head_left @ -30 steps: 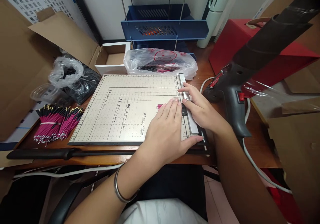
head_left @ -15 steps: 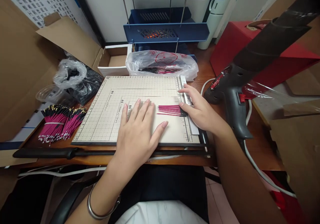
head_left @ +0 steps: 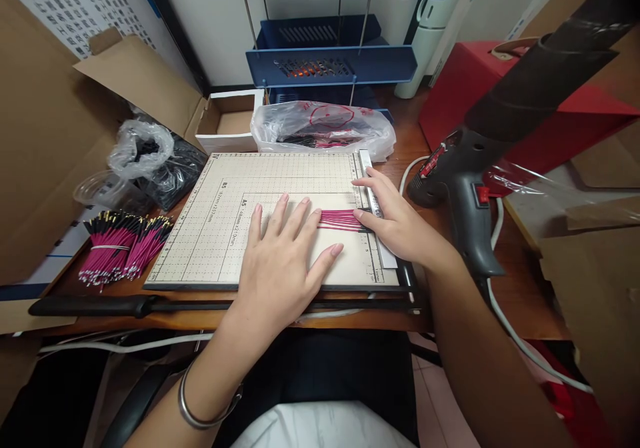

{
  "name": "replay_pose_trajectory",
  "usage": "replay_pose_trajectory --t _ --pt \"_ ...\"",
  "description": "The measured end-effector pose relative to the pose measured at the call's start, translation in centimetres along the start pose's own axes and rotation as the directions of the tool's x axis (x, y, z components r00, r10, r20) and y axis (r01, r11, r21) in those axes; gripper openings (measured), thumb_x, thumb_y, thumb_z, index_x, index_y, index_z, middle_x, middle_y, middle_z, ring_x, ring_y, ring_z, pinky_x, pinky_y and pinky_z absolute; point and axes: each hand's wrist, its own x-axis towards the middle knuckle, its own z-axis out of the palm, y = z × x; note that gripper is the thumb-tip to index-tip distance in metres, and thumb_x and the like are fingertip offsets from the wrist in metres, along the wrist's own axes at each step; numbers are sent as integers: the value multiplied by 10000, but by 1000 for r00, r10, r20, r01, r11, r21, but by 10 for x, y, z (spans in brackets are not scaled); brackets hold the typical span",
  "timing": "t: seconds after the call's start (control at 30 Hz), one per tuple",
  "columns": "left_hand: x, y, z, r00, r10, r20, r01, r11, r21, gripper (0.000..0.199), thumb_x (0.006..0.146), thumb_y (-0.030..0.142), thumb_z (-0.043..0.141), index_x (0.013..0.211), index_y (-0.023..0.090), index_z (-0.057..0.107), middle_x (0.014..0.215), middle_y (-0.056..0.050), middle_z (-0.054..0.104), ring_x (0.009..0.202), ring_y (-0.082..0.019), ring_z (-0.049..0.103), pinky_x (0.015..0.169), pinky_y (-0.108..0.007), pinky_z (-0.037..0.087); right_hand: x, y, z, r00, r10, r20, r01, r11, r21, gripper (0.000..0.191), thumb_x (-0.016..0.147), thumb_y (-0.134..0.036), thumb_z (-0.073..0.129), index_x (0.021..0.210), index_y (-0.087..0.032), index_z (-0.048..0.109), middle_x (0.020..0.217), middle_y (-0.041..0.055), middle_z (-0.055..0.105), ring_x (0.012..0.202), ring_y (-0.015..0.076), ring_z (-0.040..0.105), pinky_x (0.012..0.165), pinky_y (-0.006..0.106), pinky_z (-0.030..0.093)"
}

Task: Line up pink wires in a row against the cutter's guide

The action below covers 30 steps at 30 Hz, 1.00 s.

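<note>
Magenta wires (head_left: 340, 219) with black ends lie side by side across the cream, gridded board of a paper cutter (head_left: 280, 175). My left hand (head_left: 280, 261) lies flat on the board with fingers spread, its index fingertip at the left ends of the wires. My right hand (head_left: 397, 218) rests over the cutter's metal guide rail (head_left: 387, 255). Its thumb sits at the black ends, while the index finger stretches apart from it; the other fingers are partly hidden. Along the board's front edge lies the cutter's long arm with a black handle (head_left: 95, 306).
Bundled magenta wires (head_left: 107, 251) lie left of the board. Behind it are a clear plastic bag (head_left: 325, 125) with more wires and a cardboard box (head_left: 230, 115). A heat gun (head_left: 467, 201) stands close to the right, before a red box (head_left: 450, 95).
My left hand has slid right, bringing its index fingertip to the wire ends. The wires look more evenly spread. My right hand has shifted slightly left, its thumb still at the black ends.
</note>
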Motion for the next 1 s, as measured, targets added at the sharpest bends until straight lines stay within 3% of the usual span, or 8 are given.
replay_pose_trajectory --t 0.53,0.8,1.0 --pt "8 -11 -10 988 153 32 -152 988 -9 695 1148 585 349 1556 80 599 1623 -127 590 1613 -417 420 1326 -731 289 1 0 0 1000 8 10 -8 1000 3 592 992 -426 536 1544 -213 499 1822 91 146 1733 234 130 1435 555 121" --pt "7 -10 -11 987 158 8 -159 987 26 637 1149 557 367 1544 130 627 1593 -108 618 1584 -426 464 1305 -752 301 0 -1 -1 1000 -4 7 4 1000 16 573 995 -383 556 1540 -211 510 1823 108 141 1736 239 117 1430 564 113" --pt "7 -13 -11 987 157 28 -158 987 27 628 1150 553 366 1569 149 603 1606 -99 606 1590 -421 458 1305 -776 277 -1 -2 -1 999 -43 -11 43 999 30 343 1033 -414 522 1287 -205 623 1804 144 193 1735 248 126 1410 592 139"
